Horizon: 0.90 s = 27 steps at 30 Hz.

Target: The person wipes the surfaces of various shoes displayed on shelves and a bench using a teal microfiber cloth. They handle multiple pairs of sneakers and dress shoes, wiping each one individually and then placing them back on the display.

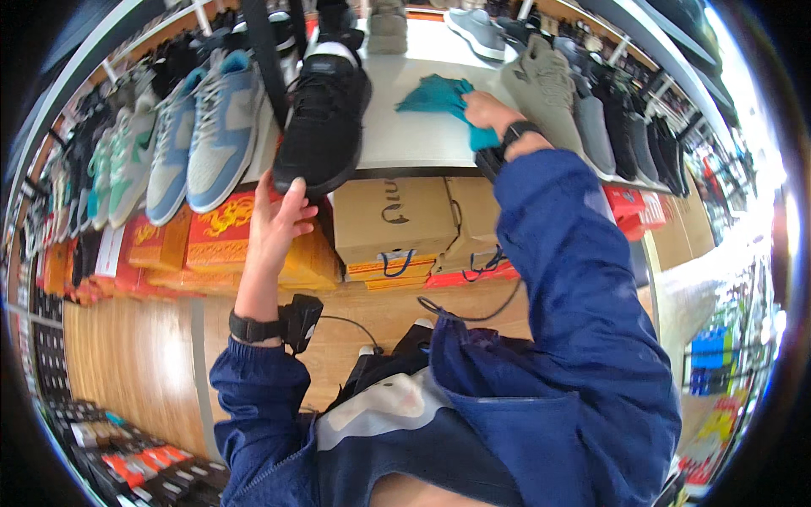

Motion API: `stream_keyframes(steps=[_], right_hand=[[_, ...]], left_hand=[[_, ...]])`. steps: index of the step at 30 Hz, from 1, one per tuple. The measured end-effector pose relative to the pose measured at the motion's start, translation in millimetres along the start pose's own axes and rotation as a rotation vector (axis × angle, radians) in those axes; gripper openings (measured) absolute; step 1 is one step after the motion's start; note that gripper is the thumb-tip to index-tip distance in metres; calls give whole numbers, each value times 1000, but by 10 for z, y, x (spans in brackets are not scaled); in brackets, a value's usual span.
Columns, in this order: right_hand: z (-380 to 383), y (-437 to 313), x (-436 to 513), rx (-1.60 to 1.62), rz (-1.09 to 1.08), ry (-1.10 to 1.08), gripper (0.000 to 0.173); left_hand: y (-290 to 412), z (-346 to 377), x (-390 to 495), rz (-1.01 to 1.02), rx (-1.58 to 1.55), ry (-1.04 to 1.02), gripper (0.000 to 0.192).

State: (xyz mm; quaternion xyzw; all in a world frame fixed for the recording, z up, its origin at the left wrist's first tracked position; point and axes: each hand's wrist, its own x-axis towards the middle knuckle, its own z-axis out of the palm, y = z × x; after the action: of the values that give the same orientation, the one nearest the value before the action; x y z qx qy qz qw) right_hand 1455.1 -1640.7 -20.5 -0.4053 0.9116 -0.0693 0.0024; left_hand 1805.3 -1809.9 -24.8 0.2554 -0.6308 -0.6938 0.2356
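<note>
My left hand (282,212) is at the toe of a black sneaker (324,120), its thumb and fingers touching the front of the sole. The sneaker stands on a white display shelf (396,142) with its toe towards me. My right hand (491,114) grips a teal cloth (437,95), part of which lies spread on the shelf while another part hangs below my fingers. Just right of that hand stands a beige sneaker (545,89). A black strap circles each wrist, and the left one carries a small dark device (305,323).
Blue and white sneakers (225,127) line the shelf beyond a dark upright post (266,57) on the left. Grey shoes (595,130) continue to the right. Under the shelf, a brown cardboard box (396,218) and red and orange boxes (222,231) stand on the wooden floor (139,355).
</note>
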Motion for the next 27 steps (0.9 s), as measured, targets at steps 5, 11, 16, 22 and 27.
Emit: stream_keyframes(steps=[5, 11, 16, 22, 27], right_hand=[[28, -356, 118, 51, -183, -30, 32], [128, -809, -698, 225, -433, -7, 49], [49, -453, -1209, 286, -376, 109, 49], [-109, 56, -448, 43, 165, 5, 26], [-196, 161, 238, -196, 142, -63, 30]], left_hand=[[17, 70, 66, -4, -162, -22, 71], [11, 206, 154, 62, -258, 11, 40], [-47, 260, 182, 105, -312, 139, 56], [20, 232, -47, 252, -407, 179, 51], [244, -85, -515, 338, -448, 169, 46]])
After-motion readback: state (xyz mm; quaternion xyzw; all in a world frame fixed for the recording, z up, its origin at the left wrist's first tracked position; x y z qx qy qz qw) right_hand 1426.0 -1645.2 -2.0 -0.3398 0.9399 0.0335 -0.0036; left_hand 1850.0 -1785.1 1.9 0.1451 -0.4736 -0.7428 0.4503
